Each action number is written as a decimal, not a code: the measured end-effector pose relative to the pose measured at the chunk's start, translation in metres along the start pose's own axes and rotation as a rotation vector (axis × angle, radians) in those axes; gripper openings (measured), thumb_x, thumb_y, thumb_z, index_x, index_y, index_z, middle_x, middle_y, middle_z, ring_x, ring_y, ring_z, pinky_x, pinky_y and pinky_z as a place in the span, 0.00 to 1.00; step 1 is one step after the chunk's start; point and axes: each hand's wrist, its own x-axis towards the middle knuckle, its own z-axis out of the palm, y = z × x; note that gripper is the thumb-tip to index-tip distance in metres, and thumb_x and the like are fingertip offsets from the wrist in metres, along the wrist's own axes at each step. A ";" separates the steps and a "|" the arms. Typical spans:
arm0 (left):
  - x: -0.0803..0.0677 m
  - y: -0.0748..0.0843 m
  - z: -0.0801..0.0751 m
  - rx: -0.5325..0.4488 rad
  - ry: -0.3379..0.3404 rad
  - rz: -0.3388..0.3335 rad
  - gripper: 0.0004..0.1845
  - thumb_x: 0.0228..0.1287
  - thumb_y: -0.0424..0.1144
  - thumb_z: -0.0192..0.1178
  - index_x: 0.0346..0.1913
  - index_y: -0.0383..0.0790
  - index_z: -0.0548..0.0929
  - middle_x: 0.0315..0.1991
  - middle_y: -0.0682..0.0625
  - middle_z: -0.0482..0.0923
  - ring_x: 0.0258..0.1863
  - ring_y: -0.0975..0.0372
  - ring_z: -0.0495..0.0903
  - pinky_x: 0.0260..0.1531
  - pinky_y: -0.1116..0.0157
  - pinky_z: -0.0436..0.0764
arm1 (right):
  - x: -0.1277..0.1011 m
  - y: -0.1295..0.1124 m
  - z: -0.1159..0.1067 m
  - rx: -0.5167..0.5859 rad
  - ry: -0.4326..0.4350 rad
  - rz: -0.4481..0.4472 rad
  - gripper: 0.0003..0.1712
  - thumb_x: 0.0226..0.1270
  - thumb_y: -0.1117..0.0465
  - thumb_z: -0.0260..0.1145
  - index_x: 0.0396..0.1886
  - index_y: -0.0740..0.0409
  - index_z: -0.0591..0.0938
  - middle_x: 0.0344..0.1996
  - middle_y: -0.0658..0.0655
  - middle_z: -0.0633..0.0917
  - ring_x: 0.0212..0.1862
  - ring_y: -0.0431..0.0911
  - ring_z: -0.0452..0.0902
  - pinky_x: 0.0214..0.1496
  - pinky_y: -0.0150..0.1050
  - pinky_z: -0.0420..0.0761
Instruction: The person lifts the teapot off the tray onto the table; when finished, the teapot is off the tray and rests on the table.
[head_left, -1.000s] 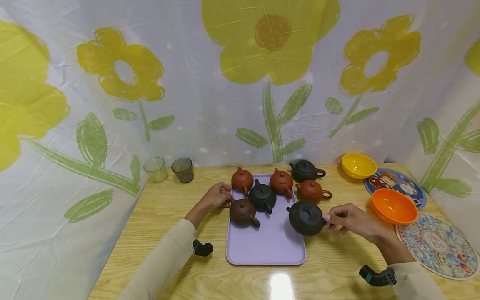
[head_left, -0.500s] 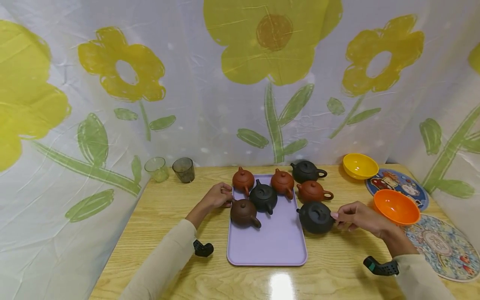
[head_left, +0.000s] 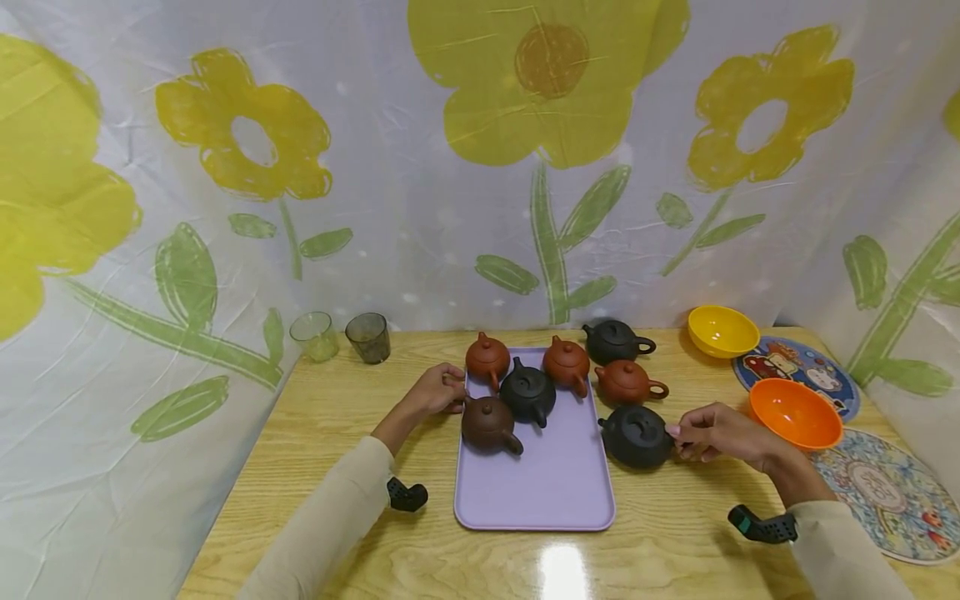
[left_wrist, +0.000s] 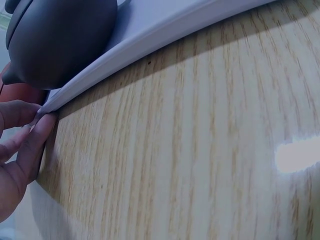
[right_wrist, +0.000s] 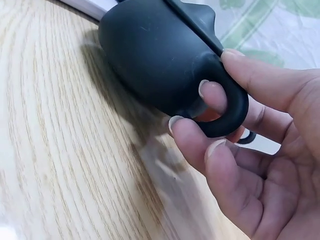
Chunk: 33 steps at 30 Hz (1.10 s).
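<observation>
The right hand [head_left: 716, 432] held the black teapot [head_left: 636, 435] by its loop handle [right_wrist: 231, 107], a finger hooked through the loop and the thumb on top, while the pot sat on the wooden table [head_left: 337, 433] just off the right edge of the lilac tray [head_left: 540, 483], in front of a red-brown teapot [head_left: 626, 382] and another black one [head_left: 611, 341]. The left hand [head_left: 435, 390] pinched the tray's left rim beside the dark brown teapot [head_left: 486, 423]; three more pots stood on the tray, with an orange bowl [head_left: 795, 413] and a yellow bowl [head_left: 723, 331] to the right.
</observation>
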 end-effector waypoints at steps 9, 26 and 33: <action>0.000 0.000 0.000 0.002 -0.010 -0.016 0.17 0.67 0.25 0.57 0.58 0.29 0.72 0.45 0.38 0.77 0.33 0.59 0.81 0.32 0.65 0.87 | 0.005 0.005 -0.002 -0.006 -0.003 0.005 0.22 0.76 0.52 0.60 0.38 0.71 0.82 0.36 0.59 0.85 0.39 0.51 0.84 0.37 0.41 0.84; 0.004 -0.002 0.000 -0.011 -0.002 -0.013 0.17 0.67 0.24 0.58 0.57 0.28 0.72 0.43 0.40 0.77 0.32 0.60 0.81 0.30 0.67 0.86 | 0.003 0.004 0.000 -0.011 0.027 0.054 0.21 0.76 0.51 0.61 0.40 0.69 0.83 0.37 0.58 0.85 0.38 0.49 0.82 0.39 0.39 0.84; 0.001 0.003 -0.001 -0.006 -0.020 -0.015 0.19 0.68 0.25 0.57 0.60 0.26 0.70 0.42 0.40 0.76 0.33 0.58 0.80 0.33 0.63 0.87 | -0.001 0.004 0.002 0.019 0.114 0.075 0.22 0.75 0.51 0.62 0.50 0.67 0.81 0.39 0.58 0.84 0.38 0.51 0.82 0.38 0.39 0.83</action>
